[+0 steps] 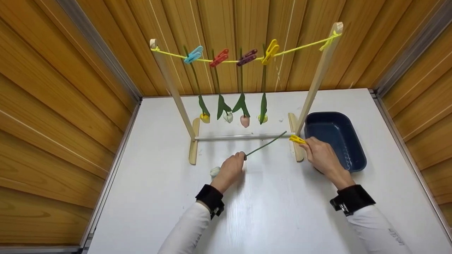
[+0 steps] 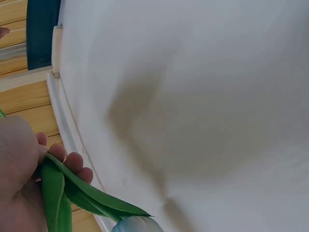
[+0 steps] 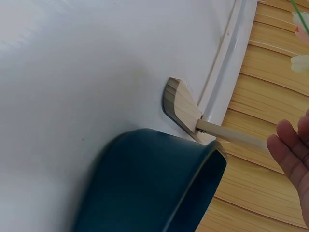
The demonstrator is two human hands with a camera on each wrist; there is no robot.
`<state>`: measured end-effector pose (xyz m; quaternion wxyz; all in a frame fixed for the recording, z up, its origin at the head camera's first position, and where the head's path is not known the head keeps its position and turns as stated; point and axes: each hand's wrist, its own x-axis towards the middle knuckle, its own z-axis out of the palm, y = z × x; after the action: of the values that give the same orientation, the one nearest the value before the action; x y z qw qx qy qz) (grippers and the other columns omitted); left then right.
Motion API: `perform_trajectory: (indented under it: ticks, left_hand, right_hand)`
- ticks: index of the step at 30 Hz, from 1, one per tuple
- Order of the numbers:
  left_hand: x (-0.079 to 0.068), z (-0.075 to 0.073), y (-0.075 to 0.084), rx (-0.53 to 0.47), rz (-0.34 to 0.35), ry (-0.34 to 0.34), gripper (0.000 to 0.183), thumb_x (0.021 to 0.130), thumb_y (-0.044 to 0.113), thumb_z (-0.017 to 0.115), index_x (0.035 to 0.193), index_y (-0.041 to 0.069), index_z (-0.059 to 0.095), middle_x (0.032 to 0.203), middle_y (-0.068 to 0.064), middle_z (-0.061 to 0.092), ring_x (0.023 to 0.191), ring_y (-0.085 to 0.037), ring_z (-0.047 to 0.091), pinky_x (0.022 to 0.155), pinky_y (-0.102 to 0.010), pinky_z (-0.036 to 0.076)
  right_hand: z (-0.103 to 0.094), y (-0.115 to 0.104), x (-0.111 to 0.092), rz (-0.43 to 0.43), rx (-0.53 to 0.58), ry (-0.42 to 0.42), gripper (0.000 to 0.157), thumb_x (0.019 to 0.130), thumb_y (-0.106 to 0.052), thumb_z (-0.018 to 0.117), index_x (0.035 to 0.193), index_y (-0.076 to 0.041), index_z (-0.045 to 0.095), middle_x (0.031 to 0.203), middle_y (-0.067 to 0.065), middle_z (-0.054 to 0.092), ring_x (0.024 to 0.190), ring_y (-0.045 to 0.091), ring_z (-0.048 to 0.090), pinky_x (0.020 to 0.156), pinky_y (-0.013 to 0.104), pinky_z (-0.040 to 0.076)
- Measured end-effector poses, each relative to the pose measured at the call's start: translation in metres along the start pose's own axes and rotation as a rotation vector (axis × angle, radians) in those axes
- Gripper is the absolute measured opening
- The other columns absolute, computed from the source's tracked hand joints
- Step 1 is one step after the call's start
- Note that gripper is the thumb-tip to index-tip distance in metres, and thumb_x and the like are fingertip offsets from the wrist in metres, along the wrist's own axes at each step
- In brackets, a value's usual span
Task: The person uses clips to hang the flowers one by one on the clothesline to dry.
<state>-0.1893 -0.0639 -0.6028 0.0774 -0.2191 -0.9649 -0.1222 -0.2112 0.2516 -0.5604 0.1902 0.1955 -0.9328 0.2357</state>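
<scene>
My left hand (image 1: 231, 169) grips an artificial tulip by its green stem (image 1: 266, 144), which points up to the right. The tulip's pale blue-white bloom (image 1: 215, 172) shows below the hand, and its green leaves (image 2: 89, 198) hang past the fingers in the left wrist view. Beside the blue basin, my right hand (image 1: 323, 157) pinches a yellow clothespin (image 1: 297, 139) at its fingertips. Several tulips hang bloom-down from a yellow cord (image 1: 296, 48), held by a light blue clothespin (image 1: 193, 54), a red one (image 1: 219, 58), a purple one (image 1: 247, 57) and a yellow one (image 1: 270, 52).
The cord is tied between two wooden posts (image 1: 319, 76) on feet, joined low down by a pale crossbar (image 1: 233, 137). A dark blue basin (image 1: 360, 160) stands at the right on the white table (image 1: 141, 190). Wood-patterned walls (image 1: 53, 116) enclose the back and sides.
</scene>
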Motion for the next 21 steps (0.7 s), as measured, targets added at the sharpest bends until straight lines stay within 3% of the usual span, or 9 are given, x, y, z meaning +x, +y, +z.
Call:
perform_trajectory:
  ticks: [4,13,21]
  left_hand:
    - [0.011,-0.01,0.0,-0.114,-0.042,-0.015,0.024,0.088,-0.005,0.056,0.109,0.007,0.054,0.091,-0.01,0.067,0.08,-0.026,0.069,0.068,-0.037,0.056]
    - [0.027,-0.031,0.009,-0.299,-0.108,-0.008,0.017,0.103,0.006,0.045,0.115,0.009,0.056,0.106,-0.008,0.071,0.093,-0.022,0.071,0.078,-0.034,0.057]
    - [0.043,-0.049,0.015,-0.399,-0.133,0.053,0.02,0.106,0.01,0.039,0.115,0.009,0.057,0.095,-0.006,0.069,0.083,-0.017,0.067,0.073,-0.031,0.054]
  right_hand:
    - [-0.01,-0.002,0.005,-0.007,-0.009,0.01,0.014,0.095,-0.009,0.064,0.084,0.0,0.062,0.071,0.009,0.054,0.057,0.021,0.045,0.052,0.039,0.041]
    - [-0.039,-0.011,0.025,-0.044,-0.015,-0.045,0.014,0.098,-0.009,0.06,0.088,0.0,0.063,0.073,0.006,0.054,0.06,0.015,0.043,0.052,0.027,0.034]
    - [-0.064,-0.024,0.05,-0.123,-0.037,-0.036,0.016,0.098,-0.008,0.06,0.086,0.001,0.065,0.072,0.006,0.055,0.059,0.013,0.04,0.053,0.025,0.034]
